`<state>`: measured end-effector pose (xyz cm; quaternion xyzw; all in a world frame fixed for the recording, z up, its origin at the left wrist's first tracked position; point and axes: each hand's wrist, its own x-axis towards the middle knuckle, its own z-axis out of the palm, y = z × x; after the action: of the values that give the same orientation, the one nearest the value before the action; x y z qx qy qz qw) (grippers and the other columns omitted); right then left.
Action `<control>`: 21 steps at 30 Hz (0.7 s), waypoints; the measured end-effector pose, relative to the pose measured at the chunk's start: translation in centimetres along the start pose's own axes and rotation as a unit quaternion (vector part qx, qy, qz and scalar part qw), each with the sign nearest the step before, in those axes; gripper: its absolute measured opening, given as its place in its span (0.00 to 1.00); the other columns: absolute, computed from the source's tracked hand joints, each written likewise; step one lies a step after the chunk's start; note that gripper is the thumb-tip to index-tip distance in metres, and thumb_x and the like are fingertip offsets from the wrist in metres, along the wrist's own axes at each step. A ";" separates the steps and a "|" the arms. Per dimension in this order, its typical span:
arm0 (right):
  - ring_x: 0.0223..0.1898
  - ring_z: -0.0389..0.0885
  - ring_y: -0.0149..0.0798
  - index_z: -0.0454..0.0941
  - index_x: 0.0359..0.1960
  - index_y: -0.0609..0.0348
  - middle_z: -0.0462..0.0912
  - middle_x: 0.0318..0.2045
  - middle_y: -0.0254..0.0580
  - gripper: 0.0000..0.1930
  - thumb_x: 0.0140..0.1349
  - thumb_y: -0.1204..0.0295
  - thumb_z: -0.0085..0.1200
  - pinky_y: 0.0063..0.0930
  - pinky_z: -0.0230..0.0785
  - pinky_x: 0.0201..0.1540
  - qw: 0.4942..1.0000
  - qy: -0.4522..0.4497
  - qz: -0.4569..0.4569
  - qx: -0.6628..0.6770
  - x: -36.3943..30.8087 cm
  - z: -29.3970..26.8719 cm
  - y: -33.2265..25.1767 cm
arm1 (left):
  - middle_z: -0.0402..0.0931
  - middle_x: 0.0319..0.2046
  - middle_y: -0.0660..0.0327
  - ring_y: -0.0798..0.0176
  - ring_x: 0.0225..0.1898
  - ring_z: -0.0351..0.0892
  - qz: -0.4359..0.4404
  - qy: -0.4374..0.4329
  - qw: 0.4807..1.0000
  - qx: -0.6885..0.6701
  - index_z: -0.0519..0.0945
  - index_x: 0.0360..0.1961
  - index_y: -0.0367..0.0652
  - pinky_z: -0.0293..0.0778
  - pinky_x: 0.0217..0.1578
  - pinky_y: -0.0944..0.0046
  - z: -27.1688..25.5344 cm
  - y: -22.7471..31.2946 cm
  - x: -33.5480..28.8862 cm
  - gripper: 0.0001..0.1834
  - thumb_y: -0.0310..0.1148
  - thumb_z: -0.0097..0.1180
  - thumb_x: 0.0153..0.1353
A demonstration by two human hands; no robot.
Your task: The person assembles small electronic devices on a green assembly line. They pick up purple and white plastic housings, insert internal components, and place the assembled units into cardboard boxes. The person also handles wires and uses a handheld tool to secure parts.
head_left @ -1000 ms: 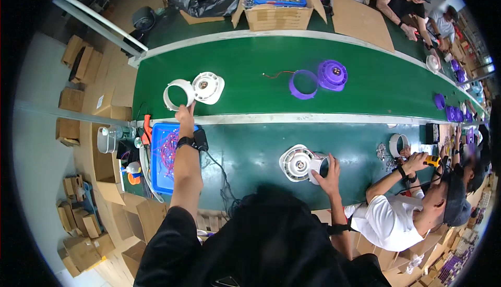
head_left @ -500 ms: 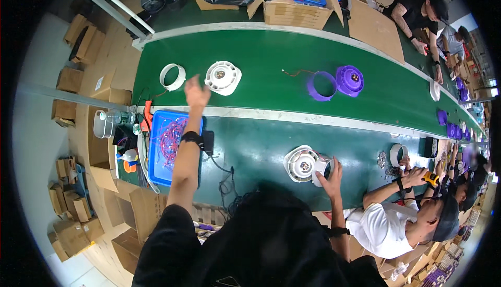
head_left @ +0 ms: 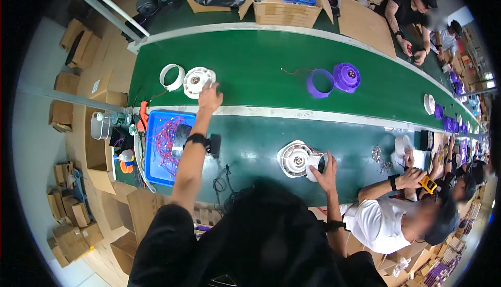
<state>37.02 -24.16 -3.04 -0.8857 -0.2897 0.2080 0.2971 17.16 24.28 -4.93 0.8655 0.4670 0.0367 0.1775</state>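
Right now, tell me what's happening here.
The left hand is at the edge of the far white base. The right hand grips a white ring beside the near white base. A purple ring and a purple base sit on the far green strip. A co-worker to the right holds a yellow tool.

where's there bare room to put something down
Widest: the green belt between the far white base and the red wire beside the purple ring. Also the near table between the black cables and the near white base. Crowded: the left end around the blue tray, and the right by the grey parts.
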 end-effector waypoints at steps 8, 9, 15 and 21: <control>0.61 0.58 0.61 0.56 0.65 0.54 0.58 0.60 0.64 0.48 0.43 0.53 0.67 0.48 0.53 0.63 0.996 -0.015 0.034 0.076 0.7 -0.7 0.2 | 0.80 0.25 0.57 0.63 0.27 0.81 -0.011 -0.351 0.858 -0.374 0.78 0.37 0.39 0.76 0.29 0.65 5.9 -4.9 -16.8 0.07 0.27 0.52 0.57; 0.60 0.59 0.61 0.57 0.65 0.55 0.59 0.59 0.64 0.47 0.44 0.54 0.67 0.47 0.53 0.63 0.994 0.007 0.029 0.101 0.7 -1.0 -0.2 | 0.80 0.25 0.57 0.62 0.27 0.81 -0.081 -0.431 0.793 -0.423 0.78 0.36 0.38 0.76 0.28 0.65 6.5 -5.3 -18.9 0.06 0.27 0.52 0.58; 0.62 0.54 0.62 0.57 0.65 0.49 0.54 0.62 0.59 0.47 0.42 0.53 0.67 0.51 0.55 0.62 0.986 -0.031 -0.154 -0.049 0.5 -3.2 -6.0 | 0.80 0.26 0.54 0.60 0.27 0.83 -0.181 -0.345 0.740 -0.548 0.77 0.35 0.35 0.77 0.25 0.67 7.9 -8.9 -26.9 0.14 0.38 0.51 0.63; 0.64 0.52 0.61 0.57 0.65 0.37 0.52 0.64 0.54 0.46 0.41 0.54 0.66 0.58 0.54 0.61 0.955 -0.093 -0.228 -0.166 0.2 -0.5 -8.1 | 0.79 0.17 0.56 0.63 0.16 0.79 -0.215 -0.285 0.825 -0.439 0.80 0.27 0.36 0.72 0.16 0.67 7.2 -5.9 -27.3 0.22 0.47 0.51 0.62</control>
<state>34.26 -18.94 2.55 -0.8093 -0.5411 0.1656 0.1574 -1.20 2.83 -10.85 0.5460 0.5044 -0.0491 0.6672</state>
